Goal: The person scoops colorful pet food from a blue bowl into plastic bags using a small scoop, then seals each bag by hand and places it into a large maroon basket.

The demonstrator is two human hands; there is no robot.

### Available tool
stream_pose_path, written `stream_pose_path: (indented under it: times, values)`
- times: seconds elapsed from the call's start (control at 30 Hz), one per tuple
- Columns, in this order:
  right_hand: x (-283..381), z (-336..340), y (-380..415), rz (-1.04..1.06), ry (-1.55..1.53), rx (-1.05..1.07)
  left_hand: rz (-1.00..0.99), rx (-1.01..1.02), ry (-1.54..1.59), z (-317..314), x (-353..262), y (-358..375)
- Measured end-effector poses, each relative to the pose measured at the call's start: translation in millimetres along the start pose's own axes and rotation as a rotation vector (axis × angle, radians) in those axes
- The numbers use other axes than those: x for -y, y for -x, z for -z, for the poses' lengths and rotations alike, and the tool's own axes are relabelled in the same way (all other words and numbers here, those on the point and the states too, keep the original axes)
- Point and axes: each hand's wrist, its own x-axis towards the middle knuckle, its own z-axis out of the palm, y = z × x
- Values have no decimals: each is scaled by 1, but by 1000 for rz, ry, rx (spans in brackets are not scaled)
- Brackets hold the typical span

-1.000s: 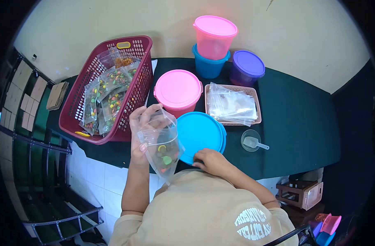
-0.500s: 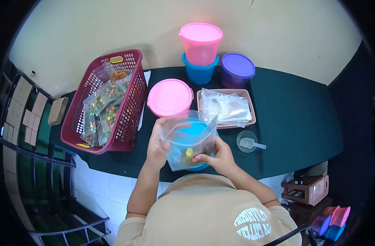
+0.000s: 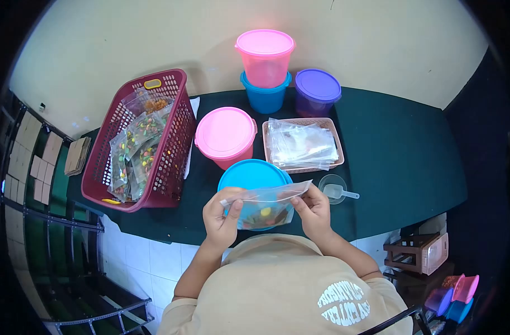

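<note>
A clear plastic zip bag [image 3: 266, 204] with some colorful candy-like pieces at its bottom is stretched between my two hands. My left hand [image 3: 221, 219] pinches the bag's top left corner, thumb in front. On the other side, my right hand [image 3: 313, 211] grips the top right corner between thumb and fingers. Directly behind the bag stands a round tub with a blue lid [image 3: 252, 174], partly covered by the bag and my hands. A small clear cup [image 3: 328, 196] with a translucent scoop [image 3: 344, 193] is just right of my right hand.
A maroon basket [image 3: 171, 151] at left holds several filled bags [image 3: 135, 145]. A pink-lidded tub [image 3: 226, 134] stands behind the blue lid. A tray [image 3: 337, 159] carries flat clear bags [image 3: 302, 144]. At the wall are a pink tub [image 3: 265, 61] on a blue tub [image 3: 266, 97] and a purple tub [image 3: 318, 92].
The bag's mouth, wide and round before, is now drawn flat and straight. Both hands have shifted to its top corners, the right one moving up from the bag's lower side.
</note>
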Motion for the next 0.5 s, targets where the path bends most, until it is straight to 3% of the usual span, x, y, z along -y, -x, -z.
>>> stream_pose_path:
  times: [0.23, 0.33, 0.4, 0.5]
  values:
    - [-4, 3, 5, 58, 2, -57, -32, -46, -19, -3, -3, 3]
    - [-5, 2, 3, 81, -47, -60, 52, -51, -10, -3, -5, 4]
    - [-5, 2, 1, 115, -125, -73, -94, 28, -48, -1, 0, 3]
    - [-6, 7, 1, 226, 6, -1, -80, 48, -48, -4, -2, 3]
